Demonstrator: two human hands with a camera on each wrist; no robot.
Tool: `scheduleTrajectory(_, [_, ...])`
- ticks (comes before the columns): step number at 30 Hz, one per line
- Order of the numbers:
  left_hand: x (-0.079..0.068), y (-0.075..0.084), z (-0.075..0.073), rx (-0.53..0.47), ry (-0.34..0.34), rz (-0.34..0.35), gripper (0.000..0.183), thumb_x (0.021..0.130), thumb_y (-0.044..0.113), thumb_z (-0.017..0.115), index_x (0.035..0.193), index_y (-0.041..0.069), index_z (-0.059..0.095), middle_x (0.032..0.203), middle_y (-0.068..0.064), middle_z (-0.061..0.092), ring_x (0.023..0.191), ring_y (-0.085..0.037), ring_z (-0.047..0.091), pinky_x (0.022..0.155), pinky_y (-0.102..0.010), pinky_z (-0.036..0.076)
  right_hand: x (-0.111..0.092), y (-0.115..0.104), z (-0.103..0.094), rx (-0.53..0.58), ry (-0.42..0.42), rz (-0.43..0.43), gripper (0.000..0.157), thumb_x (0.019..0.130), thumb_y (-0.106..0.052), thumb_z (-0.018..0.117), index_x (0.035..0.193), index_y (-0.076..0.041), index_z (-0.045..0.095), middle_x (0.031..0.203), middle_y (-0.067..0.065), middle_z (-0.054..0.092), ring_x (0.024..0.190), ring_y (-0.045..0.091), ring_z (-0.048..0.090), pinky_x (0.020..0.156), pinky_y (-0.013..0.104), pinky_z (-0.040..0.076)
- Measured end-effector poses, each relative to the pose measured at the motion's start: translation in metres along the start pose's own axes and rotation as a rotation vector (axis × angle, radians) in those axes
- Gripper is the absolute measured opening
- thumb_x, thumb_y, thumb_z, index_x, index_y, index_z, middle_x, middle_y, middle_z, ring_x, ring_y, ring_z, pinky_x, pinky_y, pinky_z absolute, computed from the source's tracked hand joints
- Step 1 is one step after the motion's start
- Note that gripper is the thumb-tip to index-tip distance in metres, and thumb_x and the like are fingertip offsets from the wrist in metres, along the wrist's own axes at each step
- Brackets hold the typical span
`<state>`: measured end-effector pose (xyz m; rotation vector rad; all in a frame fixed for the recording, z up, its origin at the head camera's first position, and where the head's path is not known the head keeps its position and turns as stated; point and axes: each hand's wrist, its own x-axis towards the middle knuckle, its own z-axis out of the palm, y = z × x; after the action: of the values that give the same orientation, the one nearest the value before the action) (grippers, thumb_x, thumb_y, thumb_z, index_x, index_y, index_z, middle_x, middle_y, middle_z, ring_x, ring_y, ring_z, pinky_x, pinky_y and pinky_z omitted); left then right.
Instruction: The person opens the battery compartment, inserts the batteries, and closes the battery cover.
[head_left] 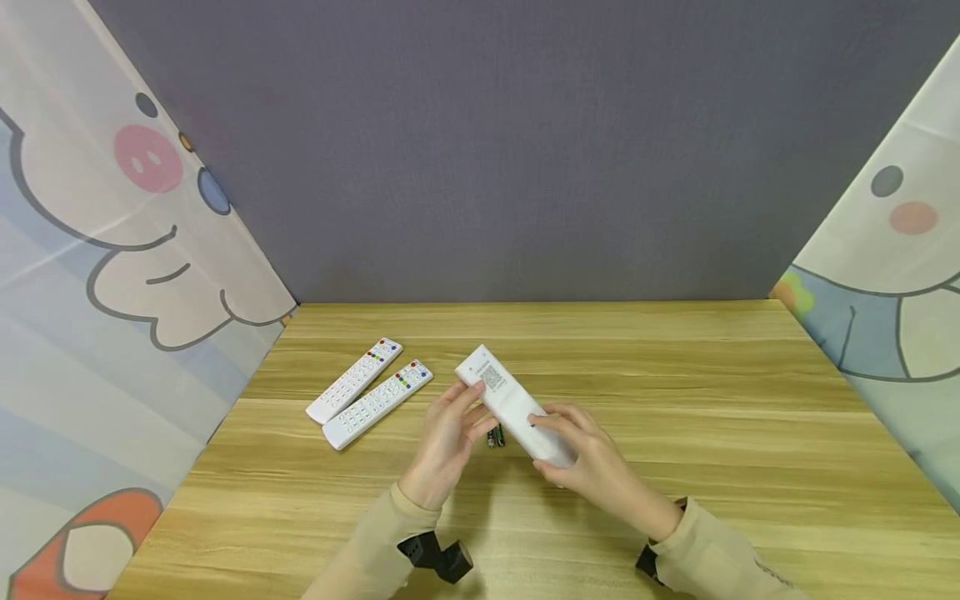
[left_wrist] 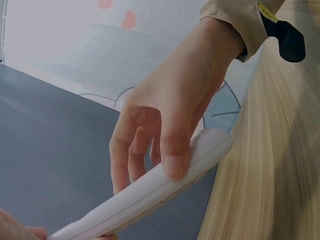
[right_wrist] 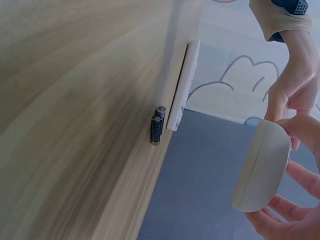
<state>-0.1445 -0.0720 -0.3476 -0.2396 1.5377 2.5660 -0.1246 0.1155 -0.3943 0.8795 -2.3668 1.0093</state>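
We find the left hand pinching one end of a white remote between thumb and fingers. We note the right hand grasping the other end, its fingers curled about the sides. The remote is held raised off the table, its back, with a printed square code, facing up. We record two batteries lying side by side on the tabletop. Left of these, we observe two more remotes, buttons up, close together. A grey panel stands behind.
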Motion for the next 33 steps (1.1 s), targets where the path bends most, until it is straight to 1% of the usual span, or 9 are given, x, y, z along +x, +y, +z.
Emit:
scheduleTrajectory(6, [-0.0001,-0.0016,0.0007,0.003,-0.008,0.0,0.041,0.089,0.007,0.048,0.124,-0.011,0.037,0.099,-0.01,0.057,0.081,-0.015,0.06,0.07,-0.025,0.053,0.0001,-0.0005,-0.0007,0.003,-0.008,0.015,0.052,0.059,-0.015,0.078,0.107,-0.007,0.059,0.11,0.013,0.054,0.095,0.026,0.054,0.069,0.031,0.054])
scheduleTrajectory(14, [-0.0022,-0.0031,0.0028,0.01,-0.004,-0.006,0.037,0.089,0.006,0.049,0.121,-0.009,0.04,0.093,-0.006,0.057,0.076,-0.013,0.06,0.065,-0.022,0.053,0.0003,-0.0002,0.0002,0.005,-0.001,0.021,0.048,0.058,-0.012,0.079,0.101,-0.008,0.058,0.106,0.011,0.055,0.093,0.025,0.055,0.067,0.027,0.054])
scheduleTrajectory(17, [-0.0025,-0.003,0.0036,0.008,-0.012,0.005,0.038,0.089,0.007,0.049,0.122,-0.01,0.039,0.092,-0.005,0.058,0.076,-0.012,0.06,0.063,-0.02,0.053,0.0004,0.0001,0.0001,0.005,0.0,0.011,0.048,0.058,-0.011,0.079,0.101,-0.007,0.058,0.105,0.011,0.055,0.092,0.025,0.056,0.066,0.027,0.054])
scheduleTrajectory(22, [-0.0028,-0.0022,0.005,0.001,-0.02,0.006,0.039,0.089,0.006,0.05,0.122,-0.01,0.038,0.09,-0.003,0.058,0.076,-0.011,0.06,0.061,-0.019,0.052,0.0004,0.0004,-0.0001,0.014,-0.012,0.015,0.047,0.058,-0.011,0.079,0.101,-0.007,0.057,0.104,0.01,0.055,0.091,0.025,0.056,0.066,0.027,0.054])
scheduleTrajectory(28, [-0.0028,-0.0021,0.0038,0.003,-0.015,-0.003,0.039,0.088,0.007,0.05,0.122,-0.009,0.039,0.092,-0.005,0.059,0.076,-0.012,0.06,0.064,-0.021,0.053,0.0008,-0.0009,-0.0006,0.031,-0.029,0.037,0.049,0.059,-0.012,0.08,0.102,-0.008,0.055,0.107,0.01,0.055,0.093,0.024,0.055,0.068,0.025,0.054])
scheduleTrajectory(33, [-0.0033,-0.0021,0.0018,0.007,-0.02,0.003,0.038,0.09,0.007,0.048,0.123,-0.009,0.039,0.099,-0.008,0.057,0.08,-0.014,0.061,0.069,-0.025,0.053,-0.0006,-0.003,-0.0004,0.033,0.001,0.017,0.052,0.059,-0.012,0.081,0.103,-0.007,0.054,0.109,0.011,0.054,0.094,0.025,0.055,0.069,0.026,0.054])
